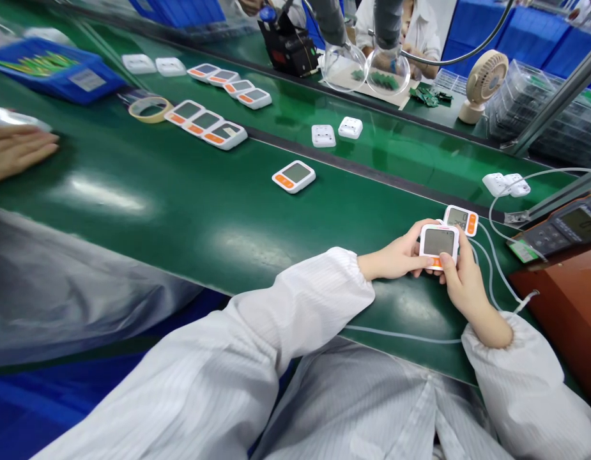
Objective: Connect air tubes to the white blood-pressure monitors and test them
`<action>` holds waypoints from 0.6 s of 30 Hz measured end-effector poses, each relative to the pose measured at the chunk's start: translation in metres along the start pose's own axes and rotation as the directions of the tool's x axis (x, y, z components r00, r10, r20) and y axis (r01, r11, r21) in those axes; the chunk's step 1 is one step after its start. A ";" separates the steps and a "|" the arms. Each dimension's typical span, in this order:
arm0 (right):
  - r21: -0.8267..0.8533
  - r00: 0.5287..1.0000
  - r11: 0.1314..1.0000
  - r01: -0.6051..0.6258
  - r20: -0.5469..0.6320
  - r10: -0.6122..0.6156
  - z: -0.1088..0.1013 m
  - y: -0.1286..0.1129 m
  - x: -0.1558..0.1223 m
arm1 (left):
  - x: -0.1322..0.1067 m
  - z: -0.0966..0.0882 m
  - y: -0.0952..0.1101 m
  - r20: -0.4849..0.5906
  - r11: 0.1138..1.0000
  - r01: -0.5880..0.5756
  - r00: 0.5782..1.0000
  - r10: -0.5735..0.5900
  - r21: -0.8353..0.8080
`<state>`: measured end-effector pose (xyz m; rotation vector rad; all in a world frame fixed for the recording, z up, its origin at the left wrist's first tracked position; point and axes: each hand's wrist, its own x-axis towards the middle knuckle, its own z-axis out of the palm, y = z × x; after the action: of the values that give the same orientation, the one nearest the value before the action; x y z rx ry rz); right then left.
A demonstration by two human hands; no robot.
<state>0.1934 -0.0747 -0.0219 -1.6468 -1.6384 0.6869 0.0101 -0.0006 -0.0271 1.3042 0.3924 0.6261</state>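
Note:
Between my two hands is a small white monitor (439, 241) with a grey screen and orange buttons. My left hand (401, 257) grips its left side, thumb at the buttons. Around its right side wraps my right hand (462, 281), with the thumb on the lower right edge by the buttons. Just behind it a second white monitor (460, 219) shows digits and has orange buttons on its right; thin pale tubing (492, 268) runs near it. Farther left, a single monitor (294, 176) lies face up on the green table.
Rows of similar monitors (206, 124) lie left of centre beside a tape roll (150, 109) and a blue tray (60, 70). A handheld meter (563, 223) rests on an orange box (563, 306) at right. Another person's hand (20, 152) is at far left. A small fan (484, 83) stands behind.

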 end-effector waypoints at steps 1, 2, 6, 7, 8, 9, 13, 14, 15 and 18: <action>-0.003 1.000 1.000 0.002 0.000 -0.002 0.000 0.000 0.000 | 0.000 0.000 0.000 0.000 1.000 -0.001 1.000 0.001 -0.002; -0.004 1.000 1.000 0.005 -0.001 -0.005 0.000 -0.001 0.000 | 0.000 0.000 0.000 0.000 1.000 -0.002 1.000 0.002 -0.003; 0.000 1.000 1.000 0.012 -0.003 -0.012 0.000 -0.002 -0.001 | 0.000 0.000 -0.001 0.000 1.000 0.001 1.000 -0.001 0.004; -0.002 1.000 1.000 0.011 -0.002 -0.011 0.000 -0.002 -0.001 | 0.000 -0.001 -0.002 -0.001 1.000 0.004 1.000 -0.004 0.004; -0.003 1.000 1.000 0.010 -0.001 -0.010 0.000 -0.002 -0.001 | 0.000 -0.001 -0.002 -0.003 1.000 0.007 1.000 -0.007 0.002; -0.003 1.000 1.000 0.006 0.002 -0.006 0.000 -0.002 -0.001 | 0.000 -0.001 -0.002 -0.005 1.000 0.009 1.000 -0.009 -0.001; 0.002 1.000 1.000 -0.008 0.016 0.008 0.000 -0.002 0.000 | 0.000 0.000 -0.001 -0.005 1.000 0.008 1.000 -0.008 -0.006; 0.003 1.000 1.000 -0.009 0.016 0.009 0.000 -0.003 0.000 | 0.000 0.000 -0.001 -0.003 1.000 0.006 1.000 -0.006 -0.006; 0.003 1.000 1.000 -0.008 0.014 0.008 0.000 -0.003 0.000 | 0.000 -0.001 -0.001 -0.002 1.000 0.004 1.000 -0.004 -0.007; 0.000 1.000 1.000 -0.001 0.005 0.001 0.000 -0.003 -0.001 | 0.000 -0.001 -0.001 -0.001 1.000 0.006 1.000 -0.006 -0.009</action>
<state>0.1919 -0.0755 -0.0195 -1.6480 -1.6412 0.6920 0.0098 -0.0003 -0.0286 1.2937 0.3940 0.6232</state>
